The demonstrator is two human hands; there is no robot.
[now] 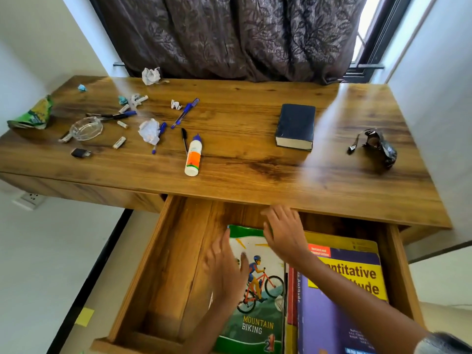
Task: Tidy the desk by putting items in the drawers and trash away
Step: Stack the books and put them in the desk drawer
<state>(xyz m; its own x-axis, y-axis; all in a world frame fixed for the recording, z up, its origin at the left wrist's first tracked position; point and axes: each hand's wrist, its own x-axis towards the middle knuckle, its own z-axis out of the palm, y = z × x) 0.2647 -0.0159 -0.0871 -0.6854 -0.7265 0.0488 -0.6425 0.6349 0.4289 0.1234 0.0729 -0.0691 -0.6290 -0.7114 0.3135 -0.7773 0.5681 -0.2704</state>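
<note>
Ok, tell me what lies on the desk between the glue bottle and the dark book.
Nothing: in the head view, the stretch of desk between the glue bottle and the dark book is bare wood.

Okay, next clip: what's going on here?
A person is tidying a wooden desk. Both hands are in the open drawer: the left hand and right hand lie with straight fingers on a Mountain Biking book beside a purple aptitude book. Pens, a glue bottle, crumpled paper and a dark book lie on top.
</note>
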